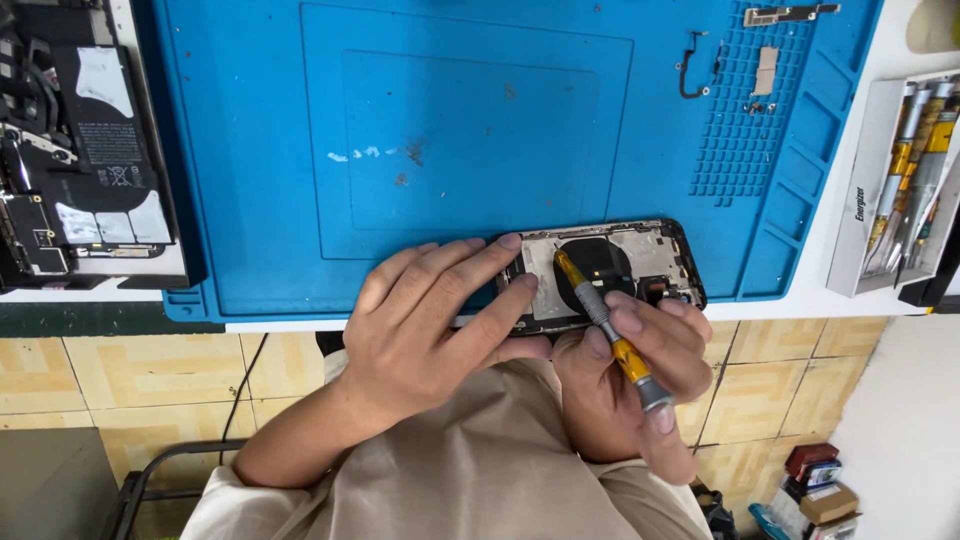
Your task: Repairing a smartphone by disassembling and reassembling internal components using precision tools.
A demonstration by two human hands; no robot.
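At the near edge of the blue work mat (pixel 250 200), an opened phone housing (pixel 600 272) lies flat. The left hand (pixel 430 325) presses down on its left end, fingers spread and closed on nothing. The right hand (pixel 640 370) is clamped around a yellow and silver screwdriver (pixel 605 325), whose tip meets the housing's interior. A tray of similar screwdrivers (pixel 905 180) sits well apart at the right.

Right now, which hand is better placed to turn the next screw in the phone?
Probably the right hand: it grips the screwdriver, tip on the open phone. The left hand lies flat, steadying it.
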